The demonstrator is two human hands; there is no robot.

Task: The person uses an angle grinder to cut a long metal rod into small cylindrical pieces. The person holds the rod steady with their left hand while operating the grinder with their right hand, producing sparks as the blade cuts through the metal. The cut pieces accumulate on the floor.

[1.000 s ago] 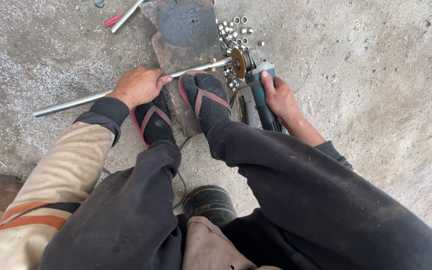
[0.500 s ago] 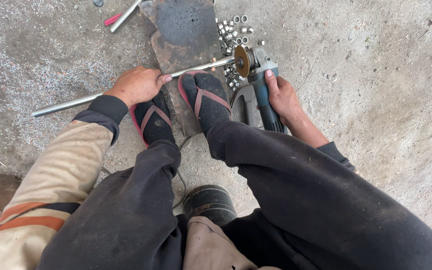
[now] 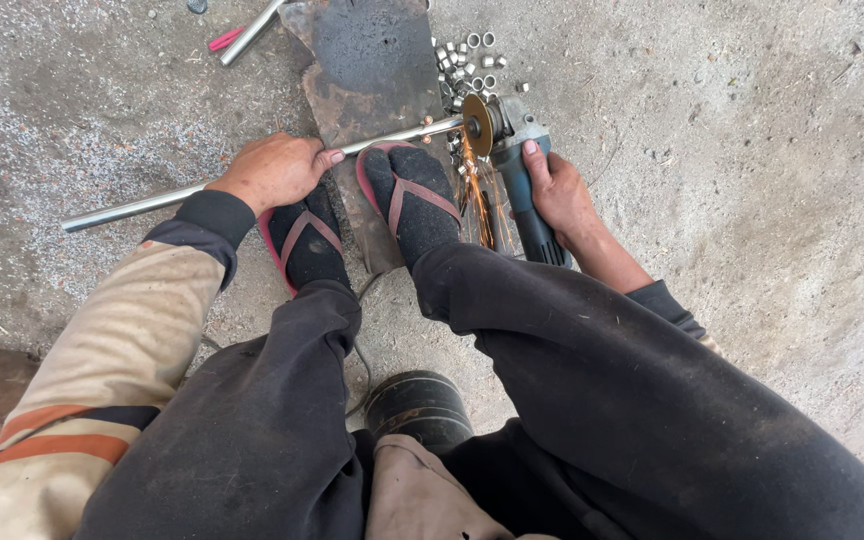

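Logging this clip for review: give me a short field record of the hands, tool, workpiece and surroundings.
left hand: grips the tube, pressing it down
right hand: holds the grinder by its body
disc: on the tube's end, sparks falling
right foot: sandal beside the tube, on the plate
left foot: on the floor
cut rings: heaped past the disc
floor: rough concrete
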